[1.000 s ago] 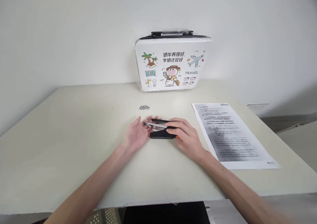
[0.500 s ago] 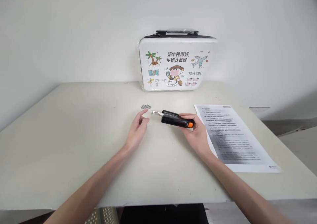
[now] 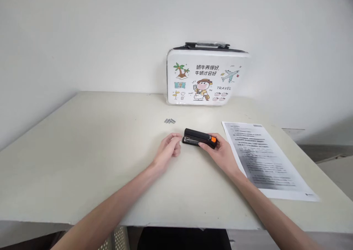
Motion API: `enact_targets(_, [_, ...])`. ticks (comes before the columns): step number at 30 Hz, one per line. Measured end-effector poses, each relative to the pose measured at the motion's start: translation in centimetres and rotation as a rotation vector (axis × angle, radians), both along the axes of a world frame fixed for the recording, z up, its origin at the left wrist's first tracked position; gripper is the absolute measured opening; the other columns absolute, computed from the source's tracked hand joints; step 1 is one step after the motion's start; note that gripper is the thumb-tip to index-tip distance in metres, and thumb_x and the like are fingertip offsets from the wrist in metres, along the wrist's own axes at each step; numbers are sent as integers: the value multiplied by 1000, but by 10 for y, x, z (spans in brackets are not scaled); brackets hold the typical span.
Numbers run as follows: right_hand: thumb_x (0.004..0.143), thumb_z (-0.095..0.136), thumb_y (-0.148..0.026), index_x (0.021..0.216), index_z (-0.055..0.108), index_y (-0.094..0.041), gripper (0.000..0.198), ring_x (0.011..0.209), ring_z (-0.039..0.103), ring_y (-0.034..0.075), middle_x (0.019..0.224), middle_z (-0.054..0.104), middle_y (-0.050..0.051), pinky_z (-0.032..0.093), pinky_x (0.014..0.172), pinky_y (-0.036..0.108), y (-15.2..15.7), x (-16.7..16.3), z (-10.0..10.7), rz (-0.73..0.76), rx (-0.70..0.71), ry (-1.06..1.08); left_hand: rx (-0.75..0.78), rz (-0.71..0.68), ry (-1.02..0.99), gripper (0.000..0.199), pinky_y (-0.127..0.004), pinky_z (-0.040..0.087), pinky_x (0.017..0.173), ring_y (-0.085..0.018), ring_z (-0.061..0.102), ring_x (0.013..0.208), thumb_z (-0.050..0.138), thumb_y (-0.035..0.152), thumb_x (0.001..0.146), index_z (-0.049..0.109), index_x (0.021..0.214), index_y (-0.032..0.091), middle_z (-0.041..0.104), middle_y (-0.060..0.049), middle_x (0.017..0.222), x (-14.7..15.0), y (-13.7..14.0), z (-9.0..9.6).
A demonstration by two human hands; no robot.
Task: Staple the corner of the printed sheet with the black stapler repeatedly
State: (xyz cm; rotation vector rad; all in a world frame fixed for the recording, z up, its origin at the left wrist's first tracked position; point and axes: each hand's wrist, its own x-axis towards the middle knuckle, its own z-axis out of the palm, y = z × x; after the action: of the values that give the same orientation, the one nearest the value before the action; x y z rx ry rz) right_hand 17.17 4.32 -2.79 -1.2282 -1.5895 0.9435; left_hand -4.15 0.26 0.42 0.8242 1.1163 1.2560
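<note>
My right hand (image 3: pixel 222 152) grips the orange-ended rear of a black stapler (image 3: pixel 199 136), its thumb along the lower side. The stapler points left, with bright metal visible in the gap between its upper and lower parts. At its front end is my left hand (image 3: pixel 168 148), fingers curled in and thumb and index fingertips together by the stapler's nose. Whether anything sits between those fingertips is hidden. Beyond the left hand, several short silver staple strips (image 3: pixel 170 121) lie on the table.
A printed sheet of paper (image 3: pixel 264 158) lies to the right, close to my right forearm. At the back, a white cartoon-printed case (image 3: pixel 206 78) with a black handle stands near the wall. The pale table (image 3: pixel 91 150) has its front edge near my forearms.
The stapler has been turned over, and the metal piece that stuck out of its front no longer protrudes. My left hand has moved from beside the staple strips to the stapler's nose.
</note>
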Motion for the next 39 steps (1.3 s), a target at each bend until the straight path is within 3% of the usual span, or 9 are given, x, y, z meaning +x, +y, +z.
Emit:
enact_targets(7, [91,69,-48,115,72,-24,34,100,68,30,109,77,9,53,92,44,13,-31,-3,94,166,-271,-64,-264,-410,39,-25,10,47,-5,12,49,78,34,83,43,71,21,20,12,58,11,-11,-2])
enact_targets(17, [89,70,-58,124,72,-27,46,109,67,30,112,76,9,53,99,47,76,-118,-1,248,282,-267,-165,-83,-643,18,-21,16,40,-5,15,42,74,27,80,59,79,17,24,12,54,0,1,-13])
enact_targets(22, [103,55,-50,131,63,-22,40,114,69,27,125,73,13,54,98,47,41,-87,7,62,303,-41,-160,43,-722,20,-19,36,45,-7,43,47,67,33,91,64,83,15,49,4,62,-1,4,-16])
enact_targets(25, [104,57,-44,123,66,-25,28,120,66,28,127,68,12,53,102,49,7,-68,12,110,417,-152,-161,108,-760,28,-24,56,71,-14,68,75,56,37,99,69,91,12,70,-10,86,-2,4,-15])
enact_targets(27, [101,62,-42,119,68,-27,24,132,59,30,134,62,13,51,109,52,-11,-63,11,181,467,-258,-174,117,-768,35,-30,58,87,-20,73,91,52,39,102,72,96,11,75,-16,100,-2,3,-13])
enact_targets(31, [96,72,-44,111,72,-27,23,147,43,36,152,48,15,47,116,58,-28,-69,3,193,490,-382,-158,28,-704,39,-34,52,105,-27,73,111,51,42,103,74,102,9,76,-20,115,-2,2,-8])
enact_targets(35, [101,65,-39,103,73,-26,16,148,43,36,154,47,14,48,115,59,-33,-67,3,132,483,-369,-56,-111,-552,40,-42,48,113,-31,70,120,51,47,102,72,104,13,75,-20,121,2,1,-10])
enact_targets(37, [103,62,-38,105,72,-26,16,148,44,34,155,48,13,48,116,58,-36,-54,9,115,479,-365,72,-134,-306,42,-47,48,112,-31,69,120,46,51,104,70,106,16,75,-18,121,3,0,-12])
enact_targets(39, [104,61,-41,108,72,-27,18,147,46,33,155,48,11,45,118,57,-40,-29,15,84,482,-380,306,-86,135,36,-49,46,112,-30,67,120,48,49,104,69,109,20,74,-14,121,2,2,-12])
